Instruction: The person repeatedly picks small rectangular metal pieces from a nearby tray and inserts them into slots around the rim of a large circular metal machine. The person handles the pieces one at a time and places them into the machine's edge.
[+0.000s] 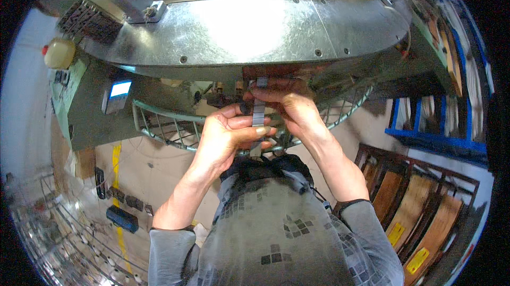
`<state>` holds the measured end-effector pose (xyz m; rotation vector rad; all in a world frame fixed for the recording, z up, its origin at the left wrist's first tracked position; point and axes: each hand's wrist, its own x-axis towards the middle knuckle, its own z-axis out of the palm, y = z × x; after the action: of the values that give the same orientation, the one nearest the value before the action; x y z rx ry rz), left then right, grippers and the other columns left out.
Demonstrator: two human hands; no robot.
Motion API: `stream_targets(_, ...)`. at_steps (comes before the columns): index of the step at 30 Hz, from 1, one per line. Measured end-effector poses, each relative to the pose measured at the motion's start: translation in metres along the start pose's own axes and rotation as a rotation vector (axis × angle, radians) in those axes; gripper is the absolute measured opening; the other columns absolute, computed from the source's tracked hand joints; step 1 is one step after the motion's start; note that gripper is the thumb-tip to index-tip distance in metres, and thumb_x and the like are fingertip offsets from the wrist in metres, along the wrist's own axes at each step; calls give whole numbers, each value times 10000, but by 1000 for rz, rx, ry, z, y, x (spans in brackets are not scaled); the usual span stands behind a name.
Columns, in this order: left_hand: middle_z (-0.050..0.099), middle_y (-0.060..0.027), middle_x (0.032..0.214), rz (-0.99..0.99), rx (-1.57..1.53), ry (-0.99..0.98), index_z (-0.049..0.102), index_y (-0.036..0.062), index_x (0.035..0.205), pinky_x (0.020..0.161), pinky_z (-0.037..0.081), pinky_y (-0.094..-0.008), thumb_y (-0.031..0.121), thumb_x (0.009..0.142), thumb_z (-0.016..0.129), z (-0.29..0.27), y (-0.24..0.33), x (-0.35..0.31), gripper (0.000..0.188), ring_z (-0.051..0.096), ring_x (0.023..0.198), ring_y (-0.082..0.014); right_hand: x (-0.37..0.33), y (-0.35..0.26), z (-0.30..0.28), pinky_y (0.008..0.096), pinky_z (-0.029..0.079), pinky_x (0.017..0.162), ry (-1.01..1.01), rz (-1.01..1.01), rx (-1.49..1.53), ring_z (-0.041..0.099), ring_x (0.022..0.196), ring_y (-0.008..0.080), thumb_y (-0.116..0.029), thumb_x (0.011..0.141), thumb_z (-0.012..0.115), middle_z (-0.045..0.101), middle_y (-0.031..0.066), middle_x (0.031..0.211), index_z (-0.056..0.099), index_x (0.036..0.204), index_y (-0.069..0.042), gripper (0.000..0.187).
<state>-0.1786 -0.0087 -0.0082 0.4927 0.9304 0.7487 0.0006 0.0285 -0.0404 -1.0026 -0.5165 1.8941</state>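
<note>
A narrow silvery strip point(258, 112) with cross lines along it runs upright between my hands, below the machine's front edge; its exact kind I cannot make out. The fingers and thumb of my left hand point(226, 134) are closed around its lower part. Higher up, my right hand point(295, 106) pinches the strip near its top end, with the fingertips partly in shadow. A small dark round thing point(245, 107) shows beside the left fingertips. Just beyond both hands is the shiny metal machine table point(154, 41), its curved edge overhanging the right fingers.
A curved green metal rail point(170, 140) bends around below the table. On the left are a small lit display point(120, 89) and a yellowish bottle point(59, 53). At right stand a blue rack point(430, 136) and a brown frame holding wooden boards point(414, 201). A dark blue case point(122, 219) lies on the floor.
</note>
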Motion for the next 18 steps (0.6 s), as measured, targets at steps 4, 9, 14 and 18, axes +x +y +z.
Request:
stream_targets(4,735,-198,1067,-15,16,-90,525,-57,1188,790,642,-369,-60,838,741,-5,0,6,412,741,959,-269,0,2,5,369,604,817,45,-86,-92,722,946,261,20,865,726,727,152,1078,692,1148,32,286)
stream_targets(9,746,-158,1059,77,97,-111,574,-43,1199,838,616,-347,-99,850,710,-9,-15,1,379,731,984,-237,-28,-8,16,320,582,834,55,-137,-376,717,894,190,-61,885,736,754,127,1014,717,1103,38,240)
stream_targets(14,751,-120,1053,277,168,-102,648,-32,1122,869,591,-327,-133,868,672,-7,-35,-27,274,723,989,-206,-68,-16,33,249,563,726,-62,-262,-397,700,834,120,-213,950,721,764,117,965,733,1049,61,291)
stream_targets(18,756,-104,1023,344,153,-92,672,-18,1123,855,585,-299,-134,870,668,5,-44,-41,278,721,970,-173,-85,-25,33,288,581,807,-87,-312,-673,725,905,180,-128,969,682,761,153,958,728,1034,68,211)
